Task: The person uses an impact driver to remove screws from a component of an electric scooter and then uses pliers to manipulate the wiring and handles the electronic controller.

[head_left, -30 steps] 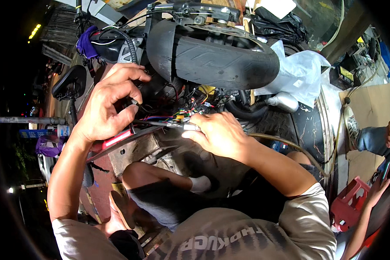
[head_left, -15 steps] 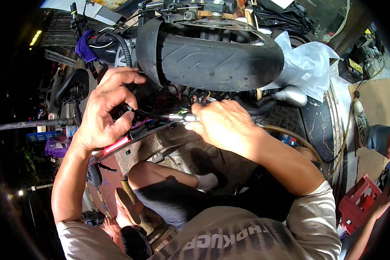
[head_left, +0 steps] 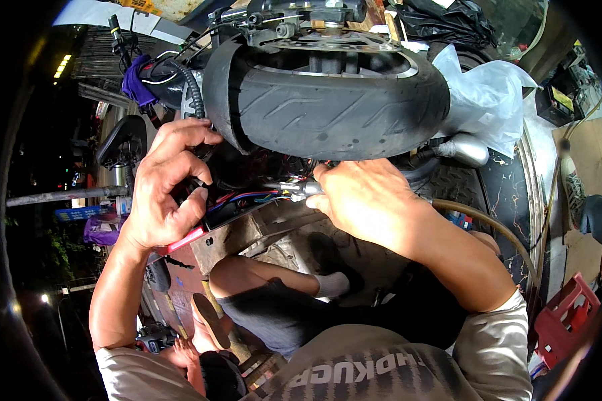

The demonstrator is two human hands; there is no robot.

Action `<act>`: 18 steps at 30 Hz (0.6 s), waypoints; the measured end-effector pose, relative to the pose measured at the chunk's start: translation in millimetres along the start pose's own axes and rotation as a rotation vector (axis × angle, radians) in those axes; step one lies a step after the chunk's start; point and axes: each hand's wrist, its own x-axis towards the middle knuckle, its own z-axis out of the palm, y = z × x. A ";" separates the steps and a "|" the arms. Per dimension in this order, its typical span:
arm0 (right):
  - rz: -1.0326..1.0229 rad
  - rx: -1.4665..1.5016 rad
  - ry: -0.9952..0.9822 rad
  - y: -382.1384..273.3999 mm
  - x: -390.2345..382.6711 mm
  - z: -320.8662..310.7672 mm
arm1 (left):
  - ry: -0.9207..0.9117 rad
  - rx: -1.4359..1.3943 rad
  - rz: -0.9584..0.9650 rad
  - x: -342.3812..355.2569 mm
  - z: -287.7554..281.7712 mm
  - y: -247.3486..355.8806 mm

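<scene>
My right hand (head_left: 371, 200) is wrapped round a slim silver air tool (head_left: 302, 188), its narrow end pointing left into the motorcycle's frame under the wheel. Below that end run loose coloured wires (head_left: 247, 196). On the left, my left hand (head_left: 160, 194) has its fingers curled, thumb and forefinger bent together beside a dark part; whatever lies between them is hidden. Its upper fingers rest close to the black mudguard (head_left: 222, 100) of the wheel. A red-edged panel (head_left: 184, 239) passes below that hand.
A wide black tyre (head_left: 341, 117) fills the far middle. Clear plastic sheeting (head_left: 491, 100) and a silver exhaust end (head_left: 467, 150) are at its right. A tan hose (head_left: 491, 217) curves past my right forearm. A red stool (head_left: 565, 317) stands at right; another person's legs show at lower left.
The whole view has shifted a little. My right hand and the air tool have moved slightly right, away from my left hand, which keeps its curled shape.
</scene>
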 end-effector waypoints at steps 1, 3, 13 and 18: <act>-0.015 0.001 0.023 1.8 0.3 1.9 | 0.000 0.000 0.004 -0.1 0.7 -1.2; 0.020 0.035 -0.053 1.5 3.7 1.3 | -0.007 0.002 -0.001 -0.1 0.4 -2.1; 0.011 0.194 -0.073 25.8 -13.2 3.1 | 0.022 -0.016 -0.020 -4.1 0.3 -3.8; -0.066 0.373 -0.092 39.4 -27.1 -17.5 | 0.055 -0.046 0.020 -3.5 -0.2 -9.0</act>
